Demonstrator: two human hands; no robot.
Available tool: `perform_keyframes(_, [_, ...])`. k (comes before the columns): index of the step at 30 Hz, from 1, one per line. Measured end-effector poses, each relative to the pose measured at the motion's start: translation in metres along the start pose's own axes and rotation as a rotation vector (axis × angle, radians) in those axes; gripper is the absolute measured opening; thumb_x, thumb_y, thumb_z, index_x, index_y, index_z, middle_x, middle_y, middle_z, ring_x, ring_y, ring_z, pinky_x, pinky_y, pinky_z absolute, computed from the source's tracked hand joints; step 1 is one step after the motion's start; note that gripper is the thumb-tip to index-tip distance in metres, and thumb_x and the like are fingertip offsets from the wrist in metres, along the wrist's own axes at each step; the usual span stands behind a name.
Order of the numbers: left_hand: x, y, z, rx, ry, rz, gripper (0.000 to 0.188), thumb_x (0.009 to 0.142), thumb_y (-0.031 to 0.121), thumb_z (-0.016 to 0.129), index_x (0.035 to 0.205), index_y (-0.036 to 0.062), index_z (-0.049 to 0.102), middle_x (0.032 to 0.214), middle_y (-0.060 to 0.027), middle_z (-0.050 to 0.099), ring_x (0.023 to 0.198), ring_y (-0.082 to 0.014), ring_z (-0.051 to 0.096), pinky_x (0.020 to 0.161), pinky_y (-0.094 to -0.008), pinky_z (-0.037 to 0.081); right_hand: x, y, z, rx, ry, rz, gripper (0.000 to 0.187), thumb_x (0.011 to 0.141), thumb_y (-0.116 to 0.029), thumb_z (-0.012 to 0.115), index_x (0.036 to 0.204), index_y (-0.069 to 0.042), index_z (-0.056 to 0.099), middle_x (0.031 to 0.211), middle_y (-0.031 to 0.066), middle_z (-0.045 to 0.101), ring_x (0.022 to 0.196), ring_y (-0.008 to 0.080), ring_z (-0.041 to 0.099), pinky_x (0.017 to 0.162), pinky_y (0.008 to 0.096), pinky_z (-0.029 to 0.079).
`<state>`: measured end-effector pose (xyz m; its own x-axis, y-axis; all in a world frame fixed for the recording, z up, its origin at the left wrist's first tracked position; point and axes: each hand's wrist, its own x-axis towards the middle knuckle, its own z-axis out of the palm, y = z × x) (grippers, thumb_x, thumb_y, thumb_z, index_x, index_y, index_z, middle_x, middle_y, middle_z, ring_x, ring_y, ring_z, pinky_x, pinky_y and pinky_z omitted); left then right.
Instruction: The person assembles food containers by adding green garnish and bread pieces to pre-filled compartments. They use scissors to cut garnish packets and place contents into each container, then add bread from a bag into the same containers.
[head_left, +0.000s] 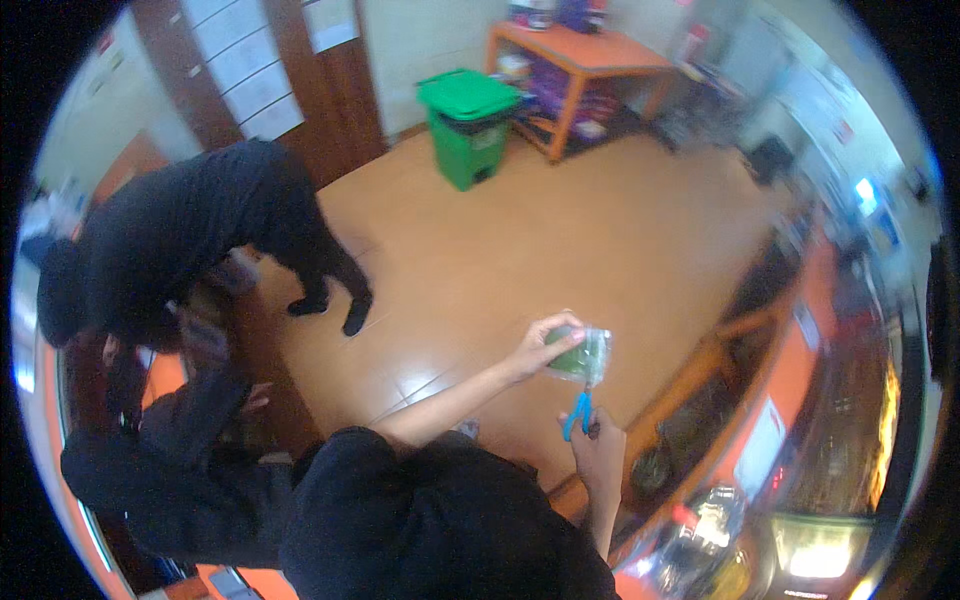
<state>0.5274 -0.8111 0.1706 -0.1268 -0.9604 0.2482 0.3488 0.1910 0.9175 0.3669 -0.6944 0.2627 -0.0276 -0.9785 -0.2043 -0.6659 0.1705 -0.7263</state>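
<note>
A small clear plastic packet (597, 352) with something flat and green inside is pinched in my left hand (548, 345), held out over the floor. My right hand (600, 437) grips blue-handled scissors (578, 414) by the finger loops. The scissor blades point up at the packet's lower right edge. Whether they are cutting into the plastic or only touching it, I cannot tell. The green contents are partly covered by my left fingers and too blurred to name.
A person in black (200, 225) bends over at the left; another dark sleeve (190, 420) is nearer. A green lidded bin (470, 130) stands beside an orange table (590, 50). Along the right runs an orange-edged counter (775, 405) with a white sheet (758, 447) and shiny packages (705, 525).
</note>
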Motion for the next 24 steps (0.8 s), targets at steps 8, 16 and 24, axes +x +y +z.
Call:
perform_keyframes(8, [0.162, -0.044, -0.139, -0.258, 0.394, -0.213, 0.02, 0.099, 0.032, 0.065, 0.103, 0.0119, 0.067, 0.092, 0.0045, 0.063, 0.084, -0.0055, 0.059, 0.071, -0.023, 0.052, 0.25, -0.078, 0.044, 0.213, -0.226, -0.232, 0.03, 0.087, -0.025, 0.077, 0.08, 0.0, 0.061, 0.066, 0.0029, 0.055, 0.063, 0.0104, 0.047, 0.057, 0.0301, 0.04])
perform_keyframes(16, [0.373, -0.052, -0.217, -0.005, 0.501, 0.041, 0.014, 0.102, 0.023, 0.059, 0.103, 0.009, 0.062, 0.092, 0.0025, 0.061, 0.085, -0.0063, 0.059, 0.074, -0.0244, 0.052, 0.507, -0.154, 0.031, 0.044, -0.439, -0.35, 0.037, 0.086, -0.028, 0.076, 0.073, 0.0, 0.055, 0.064, 0.0098, 0.053, 0.059, 0.019, 0.048, 0.055, 0.0375, 0.039])
perform_keyframes(24, [0.542, -0.073, -0.375, -0.297, 0.673, -0.04, 0.015, 0.099, 0.025, 0.064, 0.105, 0.0107, 0.065, 0.097, 0.002, 0.063, 0.092, -0.0066, 0.06, 0.081, -0.0263, 0.051, 0.753, -0.256, 0.102, -0.098, -0.576, -0.504, 0.035, 0.087, -0.029, 0.077, 0.075, -0.002, 0.059, 0.062, 0.0056, 0.055, 0.058, 0.0119, 0.049, 0.054, 0.031, 0.039])
